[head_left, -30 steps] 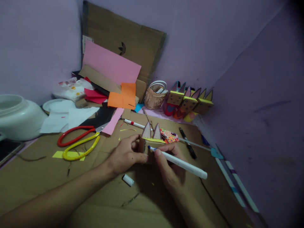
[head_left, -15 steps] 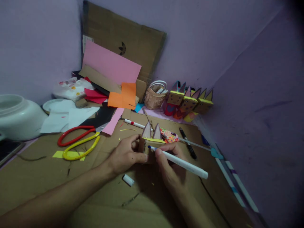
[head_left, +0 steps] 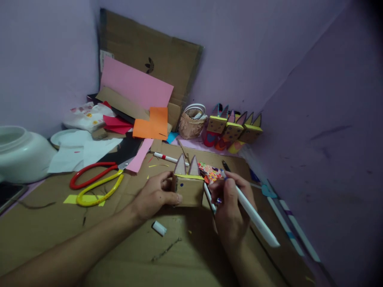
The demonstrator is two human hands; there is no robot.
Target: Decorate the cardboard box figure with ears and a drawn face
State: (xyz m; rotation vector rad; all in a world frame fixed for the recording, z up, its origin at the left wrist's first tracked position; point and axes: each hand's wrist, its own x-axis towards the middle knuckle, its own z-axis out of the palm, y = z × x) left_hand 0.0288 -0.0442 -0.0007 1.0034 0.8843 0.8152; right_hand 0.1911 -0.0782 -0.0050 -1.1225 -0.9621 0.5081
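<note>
A small cardboard box (head_left: 191, 193) with two pointed ears and a yellow top edge stands upright in my left hand (head_left: 157, 195), whose thumb presses on its front. One dark blue dot shows at the upper left of that face. To the right, apart from the box, my right hand (head_left: 233, 203) grips a white marker (head_left: 255, 217) between thumb and fingers, its tip pointing up and away. A white marker cap (head_left: 159, 228) lies on the cardboard sheet in front of the box. Behind the right hand is a colourful patterned piece (head_left: 211, 171), partly hidden.
Red-and-yellow scissors (head_left: 97, 183) lie on the left near a white pot (head_left: 25, 155). Orange paper (head_left: 154, 123) and pink paper (head_left: 136, 85) are piled at the back. A basket (head_left: 191, 123) and several eared box figures (head_left: 233, 129) stand by the wall; more markers (head_left: 295, 231) lie right.
My right hand has drawn the marker away from the box's face, to the right. A blue dot is now uncovered there. My left hand still holds the box; the view has shifted slightly.
</note>
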